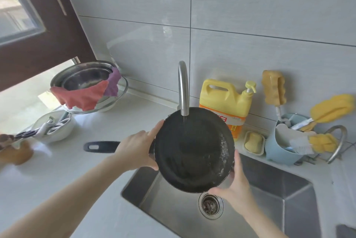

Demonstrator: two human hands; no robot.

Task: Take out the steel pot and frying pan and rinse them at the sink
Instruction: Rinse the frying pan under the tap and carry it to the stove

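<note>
Two bare hands hold a round black non-stick frying pan (193, 151) over the stainless steel sink (279, 197), its inside tilted toward the camera under the curved steel tap (183, 87). A thin stream of water runs from the spout onto the pan's upper inner surface, and bubbles gather along its right inner wall. The left hand (136, 150) grips the pan where the long black handle (101, 146) meets the rim, forefinger stretched along the upper left edge and thumb curled under the lower edge. The right hand (234, 187) cups the pan's lower right rim from beneath, fingers curled round the edge.

Below the pan lies the round metal sink strainer (211, 205). On the white counter (57, 176) at the back left stands a steel pot (86, 77) nested in a glass bowl, with a pink cloth (81, 96) and a purple cloth (113, 83) draped over its rim. Behind the pan, against the grey tiled wall, stands a yellow detergent jug with pump (225, 98); right of it are a yellow soap bar in a dish (254, 142) and a pale blue caddy (281, 151) holding yellow sponge brushes.
</note>
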